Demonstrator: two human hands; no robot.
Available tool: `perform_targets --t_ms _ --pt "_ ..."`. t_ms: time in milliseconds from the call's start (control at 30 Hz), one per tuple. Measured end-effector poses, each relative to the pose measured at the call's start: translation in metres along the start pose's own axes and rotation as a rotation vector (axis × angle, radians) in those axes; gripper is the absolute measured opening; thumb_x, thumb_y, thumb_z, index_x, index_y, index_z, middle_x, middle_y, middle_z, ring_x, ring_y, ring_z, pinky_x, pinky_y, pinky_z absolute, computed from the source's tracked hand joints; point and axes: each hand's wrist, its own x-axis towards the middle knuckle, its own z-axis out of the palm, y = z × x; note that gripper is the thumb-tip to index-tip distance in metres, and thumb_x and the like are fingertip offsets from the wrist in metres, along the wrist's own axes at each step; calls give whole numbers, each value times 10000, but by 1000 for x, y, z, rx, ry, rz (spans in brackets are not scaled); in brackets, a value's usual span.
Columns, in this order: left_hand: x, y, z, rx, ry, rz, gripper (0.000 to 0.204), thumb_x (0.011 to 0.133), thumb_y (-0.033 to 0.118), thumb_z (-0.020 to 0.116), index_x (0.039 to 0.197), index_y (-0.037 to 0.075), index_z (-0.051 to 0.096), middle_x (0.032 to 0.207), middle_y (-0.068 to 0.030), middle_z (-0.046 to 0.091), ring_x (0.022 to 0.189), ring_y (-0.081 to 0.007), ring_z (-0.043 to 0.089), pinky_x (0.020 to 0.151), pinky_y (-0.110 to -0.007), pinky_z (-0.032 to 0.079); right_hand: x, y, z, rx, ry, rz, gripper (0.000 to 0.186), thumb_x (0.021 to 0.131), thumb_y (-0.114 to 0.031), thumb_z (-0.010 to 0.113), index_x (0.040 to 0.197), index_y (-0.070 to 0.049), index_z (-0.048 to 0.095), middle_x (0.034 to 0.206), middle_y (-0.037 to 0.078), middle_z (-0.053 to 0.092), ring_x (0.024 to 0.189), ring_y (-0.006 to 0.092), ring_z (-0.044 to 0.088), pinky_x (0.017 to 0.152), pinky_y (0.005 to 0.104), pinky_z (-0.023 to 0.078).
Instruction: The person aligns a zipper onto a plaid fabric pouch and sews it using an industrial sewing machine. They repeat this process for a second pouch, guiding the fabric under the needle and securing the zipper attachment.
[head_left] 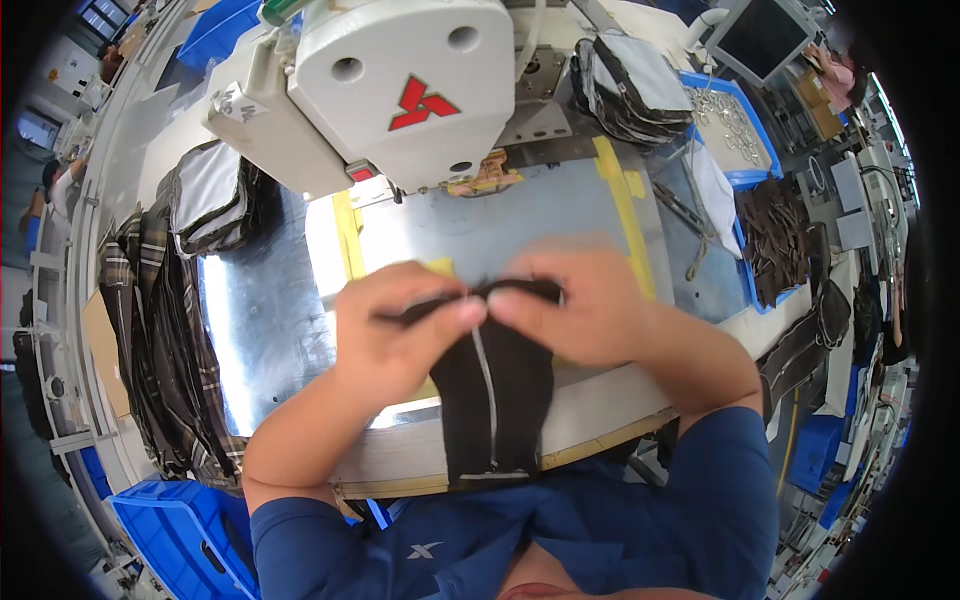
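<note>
Between my two hands is a dark fabric piece (515, 390) with a pale line down its middle, its upper edge pinched and its lower end hanging over the table's front edge. My left hand (405, 320) grips that edge from the left, thumb on top. From the other side my right hand (570, 305), a little blurred, pinches it too, the thumbs almost meeting. Just beyond the hands stands the white head of a sewing machine (400, 110), above a shiny metal plate (410, 230) with yellow tape (620, 200) along its sides.
Stacked fabric pieces (205, 200) lie at left, beside plaid and dark cloth (160, 330). Another stack (640, 85) stands at the back right. Blue trays hold metal rings (730, 125) and dark strips (772, 240). A blue crate (180, 535) sits lower left; other people work farther off.
</note>
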Motion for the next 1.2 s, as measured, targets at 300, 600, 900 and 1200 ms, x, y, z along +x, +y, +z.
perform_targets --t_ms 300,600,900,1200 --pt "25 -24 31 658 -103 -401 755 847 282 916 1468 -5 597 843 -86 684 741 -260 685 779 -344 568 46 91 -7 -384 83 362 337 964 -277 739 963 61 742 835 271 706 823 458 695 751 504 543" --pt "49 -51 26 980 -362 333 1039 724 636 871 1416 -89 598 1447 -250 590 1276 -415 589 1091 -496 473 70 90 -15 -451 3 408 382 962 -307 707 934 72 753 962 295 731 980 479 707 900 538 565" --pt "58 -50 27 968 -447 336 1093 701 666 863 1392 -133 586 1448 -300 576 1293 -458 585 1131 -527 463 72 82 -19 -479 -7 441 398 947 -340 708 860 46 741 888 260 722 904 469 701 834 537 563" --pt "63 -52 27 934 -457 329 1084 689 648 884 1345 -165 600 1431 -316 579 1329 -475 574 1163 -513 467 65 101 -15 -452 160 392 354 911 -301 764 779 23 712 740 244 681 722 474 668 686 544 533"
